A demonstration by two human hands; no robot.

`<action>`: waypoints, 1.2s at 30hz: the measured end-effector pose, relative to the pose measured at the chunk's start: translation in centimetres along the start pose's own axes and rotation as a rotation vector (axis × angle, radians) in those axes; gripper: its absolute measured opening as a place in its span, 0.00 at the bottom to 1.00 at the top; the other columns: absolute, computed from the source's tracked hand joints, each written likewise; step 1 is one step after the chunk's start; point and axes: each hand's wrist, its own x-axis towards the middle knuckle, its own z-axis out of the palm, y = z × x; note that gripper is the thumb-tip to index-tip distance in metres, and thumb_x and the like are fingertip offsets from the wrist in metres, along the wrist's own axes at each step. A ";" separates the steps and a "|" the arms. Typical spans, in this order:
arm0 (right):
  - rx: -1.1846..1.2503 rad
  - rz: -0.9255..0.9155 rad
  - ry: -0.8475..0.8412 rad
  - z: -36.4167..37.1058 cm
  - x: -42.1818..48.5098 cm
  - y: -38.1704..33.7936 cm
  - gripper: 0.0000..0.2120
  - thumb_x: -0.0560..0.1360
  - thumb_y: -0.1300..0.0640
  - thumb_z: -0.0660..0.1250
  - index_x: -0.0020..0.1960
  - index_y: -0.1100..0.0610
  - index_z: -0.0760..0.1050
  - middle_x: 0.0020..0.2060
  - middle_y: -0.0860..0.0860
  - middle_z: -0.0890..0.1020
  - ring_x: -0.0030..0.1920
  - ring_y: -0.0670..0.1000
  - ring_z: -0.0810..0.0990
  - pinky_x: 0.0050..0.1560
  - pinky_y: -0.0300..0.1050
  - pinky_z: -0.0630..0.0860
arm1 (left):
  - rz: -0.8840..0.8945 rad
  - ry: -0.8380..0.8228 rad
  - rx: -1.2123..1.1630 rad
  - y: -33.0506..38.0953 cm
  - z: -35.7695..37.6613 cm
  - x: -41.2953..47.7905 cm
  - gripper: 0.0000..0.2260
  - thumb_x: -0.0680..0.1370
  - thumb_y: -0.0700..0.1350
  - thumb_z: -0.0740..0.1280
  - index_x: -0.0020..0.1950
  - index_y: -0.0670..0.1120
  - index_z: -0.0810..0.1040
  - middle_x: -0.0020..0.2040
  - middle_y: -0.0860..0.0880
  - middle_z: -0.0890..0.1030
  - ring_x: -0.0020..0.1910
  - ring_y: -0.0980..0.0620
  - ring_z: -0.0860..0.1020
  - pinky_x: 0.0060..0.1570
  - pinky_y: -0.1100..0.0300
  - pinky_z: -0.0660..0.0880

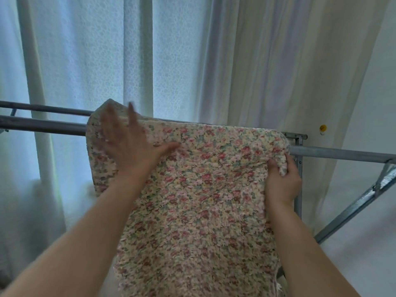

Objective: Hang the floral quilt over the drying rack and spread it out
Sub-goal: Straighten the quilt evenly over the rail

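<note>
Lying draped over the grey metal drying rack [342,154], the cream floral quilt [192,189] is hanging toward the camera. The left hand [130,144], blurred, is pressing flat on it with fingers spread straight. The right hand [282,181] is gripping its right edge, fingers curled around a bunched fold.

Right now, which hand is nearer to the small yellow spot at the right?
Right. The right hand grips the floral quilt at its edge, below and left of the yellow spot; the left hand lies open on the quilt, far to the spot's left.
</note>
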 end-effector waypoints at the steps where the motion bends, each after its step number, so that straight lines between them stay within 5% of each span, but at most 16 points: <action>1: 0.019 0.014 0.003 0.1 0.1 -0.3 0.20 0.74 0.52 0.67 0.65 0.52 0.71 0.61 0.53 0.77 0.61 0.53 0.73 0.60 0.41 0.65 | -0.198 0.038 -0.096 -0.6 -0.1 -0.6 0.62 0.48 0.80 0.56 0.74 0.53 0.39 0.76 0.41 0.42 0.74 0.41 0.42 0.63 0.34 0.37; 4: 0.072 0.055 0.008 0.2 0.2 -0.8 0.19 0.73 0.53 0.68 0.63 0.53 0.73 0.59 0.52 0.78 0.59 0.52 0.75 0.63 0.50 0.70 | -0.631 0.045 -0.285 -1.8 -0.4 -1.2 0.66 0.46 0.78 0.62 0.74 0.50 0.40 0.76 0.42 0.42 0.74 0.41 0.47 0.65 0.32 0.49; 7: 0.096 0.066 0.018 0.0 0.3 -1.2 0.18 0.72 0.53 0.68 0.61 0.54 0.75 0.56 0.52 0.79 0.57 0.51 0.76 0.61 0.52 0.73 | -0.732 -0.030 -0.425 -1.6 -0.6 -1.1 0.63 0.51 0.74 0.69 0.74 0.49 0.39 0.74 0.40 0.54 0.70 0.37 0.60 0.64 0.36 0.58; 12: 0.090 0.013 -0.005 0.1 -0.1 -2.3 0.18 0.72 0.52 0.68 0.60 0.55 0.75 0.54 0.52 0.80 0.54 0.51 0.77 0.59 0.52 0.74 | -0.635 -0.012 -0.376 -1.7 -2.2 -0.9 0.55 0.57 0.72 0.69 0.73 0.44 0.49 0.66 0.38 0.67 0.62 0.36 0.69 0.60 0.41 0.65; 15: 0.063 -0.041 -0.002 0.0 -0.1 -3.2 0.20 0.72 0.52 0.69 0.62 0.57 0.73 0.58 0.53 0.78 0.58 0.52 0.75 0.61 0.48 0.71 | -0.552 0.028 -0.314 -1.8 -3.2 -0.1 0.50 0.62 0.68 0.69 0.72 0.42 0.51 0.65 0.37 0.68 0.61 0.36 0.70 0.57 0.43 0.67; 20: 0.007 -0.200 0.006 -0.2 1.6 -6.0 0.20 0.71 0.52 0.71 0.59 0.58 0.72 0.54 0.54 0.78 0.52 0.52 0.74 0.50 0.38 0.68 | -0.360 0.114 -0.222 -1.4 -5.1 3.5 0.39 0.69 0.59 0.69 0.72 0.47 0.52 0.63 0.36 0.66 0.56 0.36 0.72 0.52 0.43 0.70; 24: -0.069 -0.330 0.031 1.1 4.6 -9.3 0.18 0.70 0.53 0.71 0.56 0.59 0.73 0.54 0.59 0.77 0.50 0.54 0.75 0.47 0.40 0.66 | -0.252 0.062 -0.172 -1.0 -6.1 8.6 0.25 0.70 0.55 0.69 0.60 0.48 0.62 0.59 0.40 0.66 0.47 0.38 0.74 0.46 0.49 0.68; 30: -0.261 -0.369 0.023 4.1 8.2 -11.4 0.11 0.72 0.54 0.69 0.51 0.57 0.73 0.57 0.61 0.71 0.40 0.50 0.69 0.40 0.36 0.62 | -0.183 0.005 -0.065 -0.5 -5.3 12.9 0.21 0.70 0.48 0.69 0.58 0.46 0.65 0.58 0.41 0.67 0.52 0.41 0.73 0.42 0.53 0.65; 33: -0.465 -0.304 -0.082 5.4 9.4 -10.6 0.09 0.73 0.54 0.66 0.50 0.56 0.73 0.59 0.61 0.69 0.39 0.55 0.71 0.45 0.43 0.66 | -0.259 -0.101 -0.034 -0.4 -3.9 13.5 0.24 0.71 0.48 0.68 0.62 0.45 0.64 0.62 0.39 0.64 0.48 0.40 0.75 0.42 0.52 0.67; 36: -0.927 -0.186 -0.468 6.4 10.2 -8.8 0.17 0.73 0.48 0.63 0.56 0.57 0.75 0.60 0.60 0.74 0.52 0.61 0.76 0.53 0.48 0.71 | -0.304 -0.352 0.160 -0.8 -2.0 13.2 0.27 0.72 0.54 0.67 0.64 0.44 0.63 0.63 0.39 0.64 0.55 0.37 0.72 0.47 0.49 0.68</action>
